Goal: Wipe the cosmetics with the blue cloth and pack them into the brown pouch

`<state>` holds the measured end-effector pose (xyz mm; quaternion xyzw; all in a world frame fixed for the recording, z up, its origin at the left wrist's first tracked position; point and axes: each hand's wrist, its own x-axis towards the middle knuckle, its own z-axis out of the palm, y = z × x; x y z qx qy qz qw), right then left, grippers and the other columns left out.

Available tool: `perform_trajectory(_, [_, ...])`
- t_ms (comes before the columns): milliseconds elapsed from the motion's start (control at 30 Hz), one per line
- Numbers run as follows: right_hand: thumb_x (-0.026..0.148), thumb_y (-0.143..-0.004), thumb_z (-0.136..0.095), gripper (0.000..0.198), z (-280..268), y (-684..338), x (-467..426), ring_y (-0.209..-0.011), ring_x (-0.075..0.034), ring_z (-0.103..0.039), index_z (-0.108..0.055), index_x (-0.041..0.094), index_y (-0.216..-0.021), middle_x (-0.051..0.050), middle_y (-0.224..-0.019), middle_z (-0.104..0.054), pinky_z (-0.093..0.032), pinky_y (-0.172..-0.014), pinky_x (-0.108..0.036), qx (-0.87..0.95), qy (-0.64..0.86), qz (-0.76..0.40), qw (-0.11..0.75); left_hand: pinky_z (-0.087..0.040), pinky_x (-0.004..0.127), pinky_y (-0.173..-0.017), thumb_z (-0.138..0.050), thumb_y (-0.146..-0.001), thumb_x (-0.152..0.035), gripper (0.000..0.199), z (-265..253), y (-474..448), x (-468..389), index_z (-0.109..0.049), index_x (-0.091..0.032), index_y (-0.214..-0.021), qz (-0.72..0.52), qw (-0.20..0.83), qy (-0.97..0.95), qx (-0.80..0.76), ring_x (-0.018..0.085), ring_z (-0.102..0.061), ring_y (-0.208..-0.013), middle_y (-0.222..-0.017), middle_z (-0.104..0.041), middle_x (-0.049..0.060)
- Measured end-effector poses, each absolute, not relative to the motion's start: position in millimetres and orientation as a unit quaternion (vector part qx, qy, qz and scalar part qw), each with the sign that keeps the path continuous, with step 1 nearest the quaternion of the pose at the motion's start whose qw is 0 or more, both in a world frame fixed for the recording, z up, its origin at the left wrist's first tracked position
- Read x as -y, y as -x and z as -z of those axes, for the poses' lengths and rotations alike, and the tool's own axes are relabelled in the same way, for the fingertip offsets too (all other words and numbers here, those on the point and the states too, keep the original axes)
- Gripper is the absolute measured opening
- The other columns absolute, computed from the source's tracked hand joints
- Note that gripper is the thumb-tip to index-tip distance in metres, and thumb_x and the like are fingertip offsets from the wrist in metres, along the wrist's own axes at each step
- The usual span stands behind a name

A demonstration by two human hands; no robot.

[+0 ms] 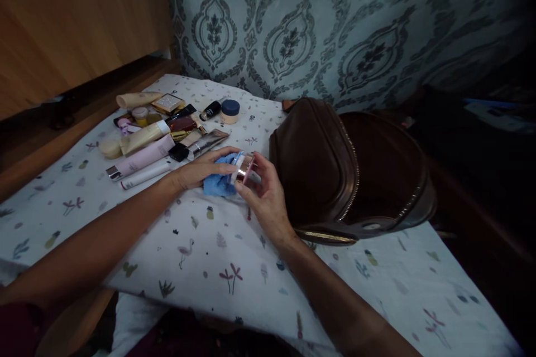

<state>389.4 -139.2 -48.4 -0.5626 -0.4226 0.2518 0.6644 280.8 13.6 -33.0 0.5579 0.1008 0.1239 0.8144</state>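
Observation:
A small cosmetic jar (pixel 245 168) with a shiny rose-gold band is held tilted above the cloth-covered surface. My right hand (pixel 268 195) grips it from the right, fingers and thumb around its side. My left hand (pixel 205 169) is closed on a blue cloth (pixel 220 181), which presses against the jar's left side. Part of the cloth and some left fingers are hidden. Just beyond my left hand lie a silver tube (pixel 208 143) and a pink tube (pixel 144 157).
Several cosmetics are heaped at the left, among them a cream tube (pixel 144 138) and a compact (pixel 168 103). A blue-lidded jar (pixel 230 111) stands behind. A brown leather bag (pixel 318 162) sits close to my right hand. Patterned wallpaper (pixel 288 39) rises behind.

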Motion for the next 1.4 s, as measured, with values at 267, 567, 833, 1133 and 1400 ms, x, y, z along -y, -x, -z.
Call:
perform_trajectory(267, [0.042,-0.075,-0.082,0.073,46,-390,139,-0.139,-0.028,-0.046,-0.049,0.030,-0.140,-0.009,-0.151,-0.047,-0.048,-0.110,-0.048,0.441,0.548,-0.230,0.672,-0.054,0.029,-0.084,-0.084,-0.072,-0.038,0.050,37,-281,-17,-0.067,-0.021,-0.115,-0.150,0.804,-0.550,-0.171,0.018,-0.069,-0.093,-0.106,-0.073,0.004])
perform_trajectory(567, [0.042,-0.075,-0.083,0.072,44,-390,140,-0.137,-0.028,-0.049,-0.050,0.030,-0.138,-0.009,-0.147,-0.050,-0.046,-0.110,-0.051,0.437,0.542,-0.235,0.679,-0.054,0.027,-0.082,-0.085,-0.069,-0.041,0.052,35,-282,-16,-0.067,-0.021,-0.113,-0.149,0.807,-0.543,-0.178,0.016,-0.067,-0.093,-0.106,-0.072,0.003])
perform_trajectory(833, [0.041,-0.075,-0.082,0.072,48,-390,139,-0.137,-0.028,-0.048,-0.051,0.030,-0.139,-0.009,-0.150,-0.048,-0.048,-0.109,-0.049,0.445,0.550,-0.226,0.670,-0.052,0.027,-0.076,-0.087,-0.067,-0.039,0.052,31,-279,-15,-0.066,-0.021,-0.111,-0.128,0.805,-0.564,-0.132,0.014,-0.065,-0.083,-0.097,-0.069,0.000])
perform_trajectory(1133, [0.042,-0.078,-0.081,0.069,50,-393,143,-0.140,-0.029,-0.044,-0.054,0.034,-0.142,-0.007,-0.151,-0.046,-0.051,-0.108,-0.050,0.495,0.563,-0.180,0.637,-0.051,0.031,-0.082,-0.085,-0.068,-0.035,0.054,27,-277,-17,-0.063,-0.022,-0.115,-0.103,0.802,-0.575,-0.129,0.018,-0.067,-0.090,-0.105,-0.071,0.003])
perform_trajectory(1400, [0.048,-0.081,-0.077,0.070,45,-388,145,-0.125,-0.028,-0.055,-0.050,0.029,-0.143,-0.011,-0.143,-0.050,-0.056,-0.097,-0.046,0.468,0.587,-0.191,0.632,-0.053,0.027,-0.078,-0.088,-0.065,-0.035,0.060,25,-276,-14,-0.062,-0.022,-0.117,-0.101,0.803,-0.577,-0.113,0.017,-0.067,-0.088,-0.103,-0.071,0.003])
